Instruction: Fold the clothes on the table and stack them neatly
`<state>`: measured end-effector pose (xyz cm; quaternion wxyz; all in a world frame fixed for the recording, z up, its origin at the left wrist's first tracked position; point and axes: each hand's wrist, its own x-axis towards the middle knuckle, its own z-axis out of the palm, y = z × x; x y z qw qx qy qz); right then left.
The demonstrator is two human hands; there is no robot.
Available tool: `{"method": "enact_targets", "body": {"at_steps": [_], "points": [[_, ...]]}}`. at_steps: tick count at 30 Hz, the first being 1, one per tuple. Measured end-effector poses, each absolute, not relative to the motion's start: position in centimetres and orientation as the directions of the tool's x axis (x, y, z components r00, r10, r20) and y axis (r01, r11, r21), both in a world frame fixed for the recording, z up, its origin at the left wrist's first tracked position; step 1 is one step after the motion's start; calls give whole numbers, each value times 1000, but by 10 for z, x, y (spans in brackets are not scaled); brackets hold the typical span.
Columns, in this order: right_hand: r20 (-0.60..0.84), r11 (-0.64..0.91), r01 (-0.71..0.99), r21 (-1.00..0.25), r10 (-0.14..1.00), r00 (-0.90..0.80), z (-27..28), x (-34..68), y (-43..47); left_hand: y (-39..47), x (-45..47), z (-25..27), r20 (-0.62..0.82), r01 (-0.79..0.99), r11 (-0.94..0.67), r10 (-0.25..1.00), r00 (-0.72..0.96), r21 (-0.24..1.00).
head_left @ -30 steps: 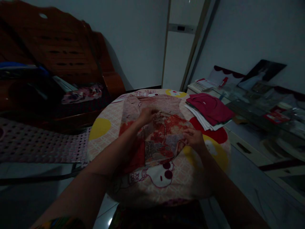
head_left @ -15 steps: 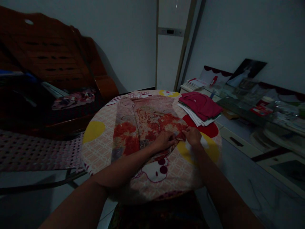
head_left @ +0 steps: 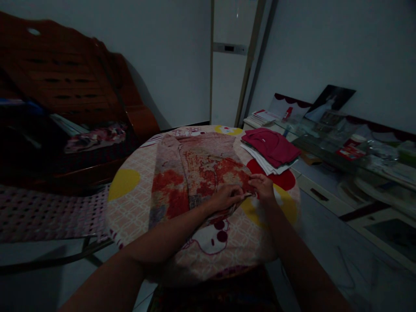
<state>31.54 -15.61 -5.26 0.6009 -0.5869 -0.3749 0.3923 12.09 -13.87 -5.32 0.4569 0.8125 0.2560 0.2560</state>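
A thin garment, apparently a shirt (head_left: 201, 167) with a mottled red, beige and grey print, lies spread and partly folded on a round table (head_left: 130, 216) with a patterned cloth. My left hand (head_left: 227, 197) is closed, pinching the shirt's near edge by its right corner. Just to the right, my right hand (head_left: 262, 187) has its fingers bent over the shirt's right edge and grips the fabric there. Its fingertips are partly hard to make out in the dim light. Beyond it rests a folded pile with a dark pink garment (head_left: 271, 145) over white cloth (head_left: 260, 161).
On the left stand a carved wooden bench (head_left: 65, 86) with clothes on its seat and a woven lounger (head_left: 55, 212). A glass-topped cabinet (head_left: 325, 151) with clutter runs along the right. A tall white air conditioner (head_left: 227, 82) stands at the back.
My left hand has shifted slightly right along the near edge, closer to my right hand, and now pinches the corner. My right hand's fingers have stretched out a little. The view has tilted slightly.
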Motion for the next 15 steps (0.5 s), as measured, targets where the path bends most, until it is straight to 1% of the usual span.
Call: {"method": "enact_targets", "body": {"at_steps": [3, 5, 7, 9, 10, 12, 14, 15], "points": [[30, 50, -30, -998, 880, 474, -51, 324, -157, -143, 122, -53, 211, 125, -508, 552, 807, 852], [61, 60, 17, -998, 854, 517, -51, 333, -158, -144, 122, -52, 231, 112, -543, 524, 820, 832], [83, 37, 96, -995, 837, 541, -52, 343, -161, -143, 121, -53, 253, 142, -586, 539, 804, 798], [118, -19, 240, -971, 831, 543, -53, 350, -165, -140, 119, -55, 275, 184, -645, 543, 794, 742], [148, -59, 343, -938, 825, 546, -53, 353, -168, -139, 119, -56, 285, 196, -679, 528, 800, 708], [238, -142, 554, -820, 796, 556, -49, 353, -170, -138, 118, -59, 284, 196, -745, 464, 839, 637], [338, -177, 700, -692, 777, 531, -42, 350, -169, -138, 118, -61, 258, 166, -794, 377, 890, 585], [370, -165, 746, -645, 787, 495, -37, 348, -166, -140, 119, -61, 246, 140, -810, 330, 911, 569]]}}
